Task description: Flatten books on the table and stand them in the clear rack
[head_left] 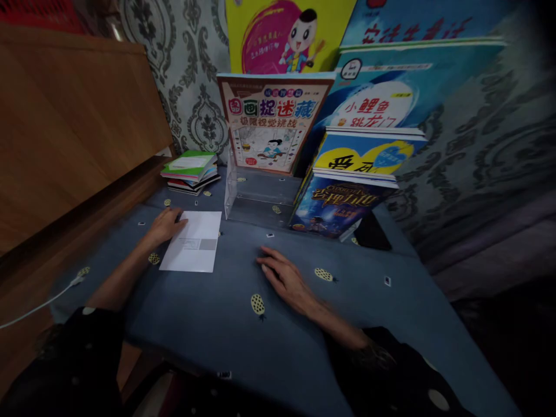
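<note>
A thin white booklet or folded sheet (pixel 189 258) lies flat on the cloth, with a small grey block and faint print on its face. My left hand (pixel 165 226) rests palm down over its upper left edge, thumb on the paper and fingers by the far corner. To the right, my right hand (pixel 286 281) is held low over the cloth, fingers extended and nothing in them. Beyond the hands, a clear stand (pixel 230 191) carries a picture-puzzle book (pixel 271 124). A dark blue book (pixel 336 202) fronts the row of books on the right.
A small stack of booklets (pixel 191 168) with a green cover lies at the back left. Behind the stand are a yellow-green book (pixel 291 35) and a teal book (pixel 391 87). A dark flat object (pixel 373 231) lies at right. A white cable (pixel 39 307) crosses the left side.
</note>
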The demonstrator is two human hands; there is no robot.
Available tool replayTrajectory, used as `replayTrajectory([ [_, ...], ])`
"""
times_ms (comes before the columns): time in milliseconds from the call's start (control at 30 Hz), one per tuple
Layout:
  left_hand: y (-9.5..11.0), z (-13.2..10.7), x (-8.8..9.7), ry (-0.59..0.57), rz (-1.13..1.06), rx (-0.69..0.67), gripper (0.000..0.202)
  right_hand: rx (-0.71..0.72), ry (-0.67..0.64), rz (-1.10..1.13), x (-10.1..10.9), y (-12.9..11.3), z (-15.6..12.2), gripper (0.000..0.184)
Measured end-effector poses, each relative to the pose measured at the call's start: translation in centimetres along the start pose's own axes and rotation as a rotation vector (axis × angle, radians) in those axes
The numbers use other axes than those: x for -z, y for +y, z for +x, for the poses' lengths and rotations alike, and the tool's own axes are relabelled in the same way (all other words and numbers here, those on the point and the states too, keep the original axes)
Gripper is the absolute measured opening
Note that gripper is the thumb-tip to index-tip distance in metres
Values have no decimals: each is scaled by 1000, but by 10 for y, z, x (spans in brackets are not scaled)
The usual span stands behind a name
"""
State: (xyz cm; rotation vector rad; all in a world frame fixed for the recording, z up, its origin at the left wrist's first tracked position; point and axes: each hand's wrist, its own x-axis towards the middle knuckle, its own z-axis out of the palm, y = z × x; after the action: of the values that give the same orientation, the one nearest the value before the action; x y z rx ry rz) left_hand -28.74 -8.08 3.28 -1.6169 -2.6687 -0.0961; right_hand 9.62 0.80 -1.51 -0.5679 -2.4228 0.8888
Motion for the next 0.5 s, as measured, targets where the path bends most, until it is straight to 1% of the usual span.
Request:
replayTrajectory([
  [100,7,10,-14,43,29,15,53,-23,3,-30,9,4,-9,36],
  [167,14,12,-20,72,50,-3,53,-37,17,-43,14,8,-15,35],
  [333,25,11,-21,116,101,-56,47,-56,34,-54,21,15,-25,34],
  [500,26,2,-23,183,142,-105,45,-54,44,-66,25,14,-30,34],
])
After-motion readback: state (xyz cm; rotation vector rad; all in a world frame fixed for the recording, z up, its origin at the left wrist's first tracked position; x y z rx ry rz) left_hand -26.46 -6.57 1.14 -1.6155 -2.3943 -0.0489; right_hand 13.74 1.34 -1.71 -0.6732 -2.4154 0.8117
